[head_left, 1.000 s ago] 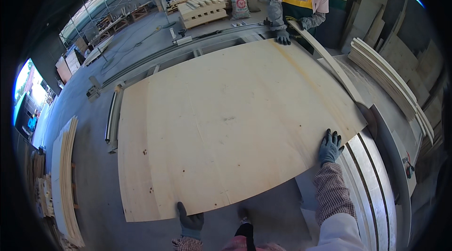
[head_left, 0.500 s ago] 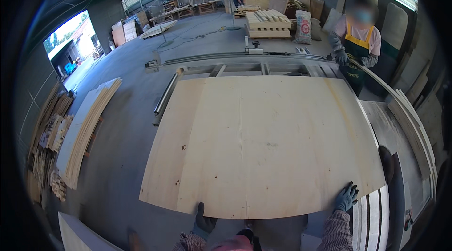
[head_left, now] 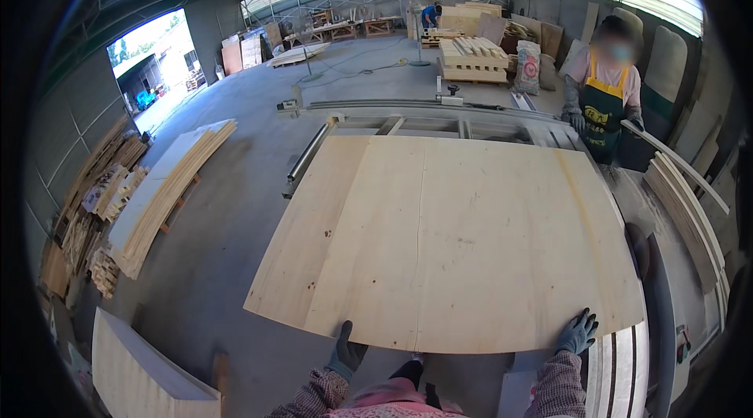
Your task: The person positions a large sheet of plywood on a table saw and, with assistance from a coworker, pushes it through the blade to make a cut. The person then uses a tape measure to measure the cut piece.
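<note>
A large pale plywood sheet (head_left: 471, 238) lies flat over a metal sliding table saw, its near edge toward me. My left hand (head_left: 347, 352), in a grey-blue glove, grips that edge left of its middle. The thumb is on top and the fingers are partly hidden below. My right hand (head_left: 578, 332), gloved alike, rests on top near the right corner with its fingers spread. Beside it are the slotted metal table bars (head_left: 616, 371). Brown knots and a yellowish streak mark the sheet.
A co-worker in an apron (head_left: 604, 96) stands at the far right, one hand by a long wood strip (head_left: 678, 163). Stacked boards (head_left: 169, 190) lie on the left floor. An angled panel (head_left: 145, 371) is near left. A metal rail (head_left: 392, 107) crosses beyond the sheet.
My view has shifted, so the scene sits lower and further right. My hands stay at the sheet's near edge. The co-worker's hands have moved apart, and the long strip has shifted to the right.
</note>
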Motion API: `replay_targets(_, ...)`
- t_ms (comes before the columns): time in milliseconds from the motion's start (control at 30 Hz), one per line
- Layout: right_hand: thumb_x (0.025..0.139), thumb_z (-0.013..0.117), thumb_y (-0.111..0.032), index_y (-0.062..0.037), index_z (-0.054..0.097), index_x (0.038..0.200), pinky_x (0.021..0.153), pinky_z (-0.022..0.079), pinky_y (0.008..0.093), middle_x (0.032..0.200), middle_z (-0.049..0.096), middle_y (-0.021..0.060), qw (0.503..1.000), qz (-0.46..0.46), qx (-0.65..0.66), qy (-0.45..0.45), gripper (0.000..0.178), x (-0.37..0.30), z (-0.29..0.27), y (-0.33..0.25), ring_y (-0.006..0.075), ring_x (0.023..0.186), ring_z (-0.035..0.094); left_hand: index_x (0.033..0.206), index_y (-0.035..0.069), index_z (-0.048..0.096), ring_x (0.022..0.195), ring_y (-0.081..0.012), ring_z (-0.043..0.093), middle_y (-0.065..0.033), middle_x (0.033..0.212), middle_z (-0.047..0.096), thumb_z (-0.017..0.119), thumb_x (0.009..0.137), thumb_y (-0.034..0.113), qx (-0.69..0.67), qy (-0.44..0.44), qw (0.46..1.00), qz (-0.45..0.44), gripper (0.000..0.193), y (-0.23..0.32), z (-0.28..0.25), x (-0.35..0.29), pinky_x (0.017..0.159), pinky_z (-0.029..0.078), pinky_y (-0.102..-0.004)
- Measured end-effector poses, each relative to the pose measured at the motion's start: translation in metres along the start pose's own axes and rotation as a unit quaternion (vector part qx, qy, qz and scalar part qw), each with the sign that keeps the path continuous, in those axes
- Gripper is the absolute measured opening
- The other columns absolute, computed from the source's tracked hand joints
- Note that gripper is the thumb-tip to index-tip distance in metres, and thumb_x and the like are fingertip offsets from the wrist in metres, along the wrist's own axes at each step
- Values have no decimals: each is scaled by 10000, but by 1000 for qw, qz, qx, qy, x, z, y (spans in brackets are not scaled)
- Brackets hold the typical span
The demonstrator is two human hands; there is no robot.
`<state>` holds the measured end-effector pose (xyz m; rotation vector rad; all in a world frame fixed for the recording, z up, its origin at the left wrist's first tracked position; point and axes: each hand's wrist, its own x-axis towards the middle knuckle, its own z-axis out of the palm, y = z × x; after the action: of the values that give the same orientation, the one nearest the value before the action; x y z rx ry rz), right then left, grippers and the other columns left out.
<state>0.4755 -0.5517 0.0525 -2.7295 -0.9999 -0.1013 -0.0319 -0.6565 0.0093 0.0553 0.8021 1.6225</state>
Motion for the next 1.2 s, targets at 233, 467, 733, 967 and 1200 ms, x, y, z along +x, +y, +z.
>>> replay_targets(233, 904, 402, -321, -299, 295, 1383, 1028, 203, 558, 1459, 255, 13, 1000, -7, 1, -6, 492, -5, -5, 6, 233, 1344, 217, 1220, 135, 489, 1062, -244, 528, -59, 1174, 555, 558, 828, 458, -32, -8, 999, -30, 512, 15, -14, -9, 869, 465, -426)
replay_targets(467, 890, 428, -297, -298, 307, 1380, 1025, 218, 546, 1453, 269, 10, 1000, -10, -20, 10, 504, 5, 4, 11, 234, 1337, 236, 1303, 156, 409, 1150, -315, 471, -80, 1271, 482, 510, 801, 575, -74, -15, 996, 55, 661, 45, -19, 3, 937, 405, -512)
replay_targets(733, 883, 453, -281, -283, 335, 1368, 1031, 205, 544, 1448, 280, 15, 1000, 17, -14, 10, 499, 3, -7, 15, 237, 1337, 233, 1309, 192, 408, 1182, -291, 422, -65, 1287, 460, 563, 728, 615, -75, -14, 997, 12, 735, 48, 7, -9, 976, 357, -496)
replay_targets(967, 848, 500, -261, -247, 403, 1328, 1048, 187, 526, 1412, 339, 46, 999, -11, 24, 42, 490, 10, -7, -6, 245, 1325, 255, 1345, 168, 338, 1186, -307, 413, -65, 1326, 412, 554, 766, 565, -19, 12, 999, 43, 734, 56, 8, -17, 962, 370, -481)
replay_targets(1200, 846, 502, -242, -276, 394, 1335, 1049, 192, 522, 1414, 336, 43, 999, 3, 25, 37, 502, 7, -3, 4, 247, 1322, 262, 1339, 174, 348, 1182, -305, 417, -64, 1318, 421, 542, 752, 592, -6, 37, 999, -3, 746, 67, 34, 13, 956, 373, -485)
